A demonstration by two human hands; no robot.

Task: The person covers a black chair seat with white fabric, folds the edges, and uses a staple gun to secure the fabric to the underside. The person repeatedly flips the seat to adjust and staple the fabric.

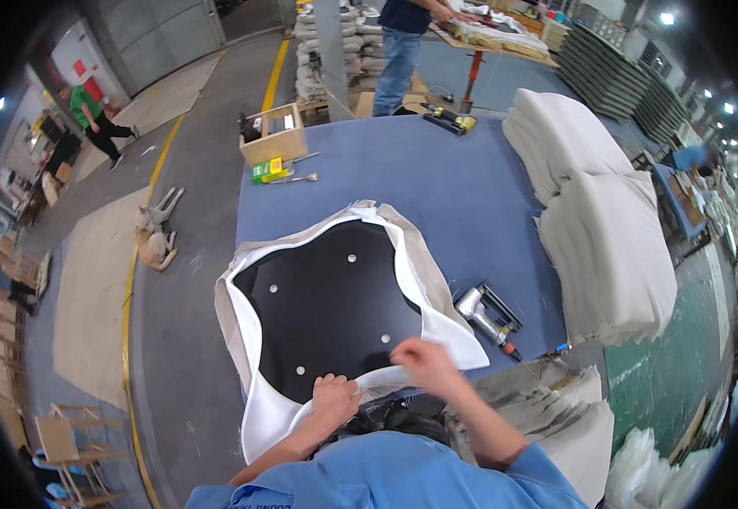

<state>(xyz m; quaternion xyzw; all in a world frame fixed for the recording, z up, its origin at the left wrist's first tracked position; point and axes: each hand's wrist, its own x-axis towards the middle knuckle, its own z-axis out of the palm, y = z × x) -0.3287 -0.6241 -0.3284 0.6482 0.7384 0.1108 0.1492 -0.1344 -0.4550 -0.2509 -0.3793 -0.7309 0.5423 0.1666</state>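
Observation:
A black seat board point(327, 297) with several round holes lies on the blue-topped table, ringed by white padding point(450, 338) and a beige fabric cover point(230, 316). At its near edge my left hand point(335, 400) is closed on the folded cover, fingers bent over the rim. My right hand point(427, 366) hovers just to the right, above the near right edge, its fingers curled and slightly blurred. Whatever those fingers hold, if anything, is hidden. To the right of the board lies a silver staple gun point(481, 310) with its hose fitting toward me.
Stacked beige fabric-covered cushions point(611, 246) line the table's right side. A wooden box point(274, 136), a small green-yellow box point(267, 170), a wrench point(301, 178) and a yellow-black staple gun point(450, 121) sit at the far side. Beyond stands a person point(399, 59); a dog point(155, 233) lies left.

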